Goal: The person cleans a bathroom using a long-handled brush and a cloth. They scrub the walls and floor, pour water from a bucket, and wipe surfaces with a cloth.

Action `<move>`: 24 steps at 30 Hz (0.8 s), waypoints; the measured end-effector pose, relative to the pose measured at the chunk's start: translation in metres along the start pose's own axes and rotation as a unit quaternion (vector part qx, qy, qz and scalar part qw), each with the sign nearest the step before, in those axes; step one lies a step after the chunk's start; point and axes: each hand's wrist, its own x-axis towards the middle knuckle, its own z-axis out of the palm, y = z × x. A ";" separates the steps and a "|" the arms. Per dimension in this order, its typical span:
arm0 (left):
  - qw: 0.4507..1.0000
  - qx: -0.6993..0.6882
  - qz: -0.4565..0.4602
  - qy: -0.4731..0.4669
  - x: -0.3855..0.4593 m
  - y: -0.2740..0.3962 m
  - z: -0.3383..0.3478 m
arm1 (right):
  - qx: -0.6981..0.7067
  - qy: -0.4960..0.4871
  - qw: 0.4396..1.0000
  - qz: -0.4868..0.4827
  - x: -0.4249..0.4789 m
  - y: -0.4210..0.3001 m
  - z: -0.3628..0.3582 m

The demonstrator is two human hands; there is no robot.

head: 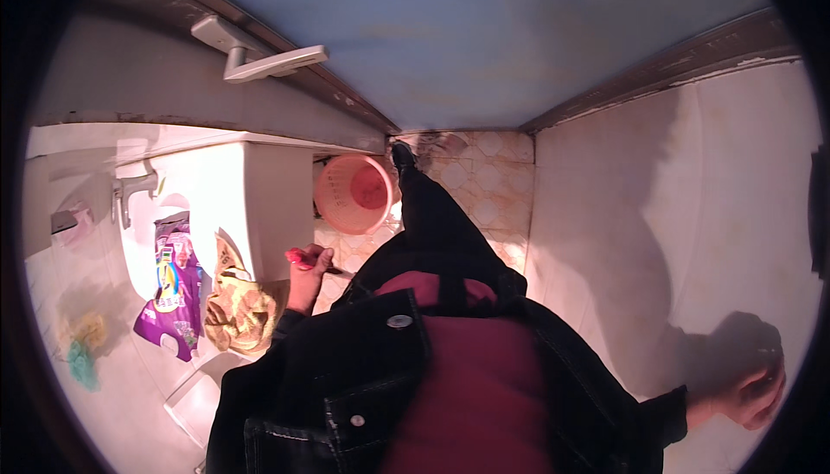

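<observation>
My left hand [310,279] is closed around a red-handled tool [297,256]. A thin dark part sticks out on the other side of the fist, too small to identify. That hand is beside the white washbasin cabinet, close to a yellow patterned cloth [240,309] that hangs at the basin's edge. Far to the right, my right hand [755,396] is raised by the pale wall [603,215] with its fingers curled. Its inner side is hidden, and I cannot tell whether it touches the wall or holds anything.
Ahead stands a bluish door [493,40]; a white lever handle [279,64] is at upper left. A pink plastic basket [331,205] sits on the tiled floor [489,179] beside my shoe [403,154]. A purple printed plastic bag [175,299] lies over the washbasin [139,260] below a tap [133,192].
</observation>
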 end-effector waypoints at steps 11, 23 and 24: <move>0.996 0.082 -0.026 0.029 -0.025 -0.026 -0.001 | 0.019 -0.005 1.000 -0.020 0.008 -0.012 0.013; 0.987 0.122 -0.099 -0.024 -0.057 -0.047 0.029 | -0.093 -0.037 0.993 -0.056 -0.004 -0.002 0.016; 0.985 0.135 -0.101 -0.024 -0.060 -0.050 0.031 | -0.090 -0.041 0.993 -0.057 -0.005 -0.001 0.016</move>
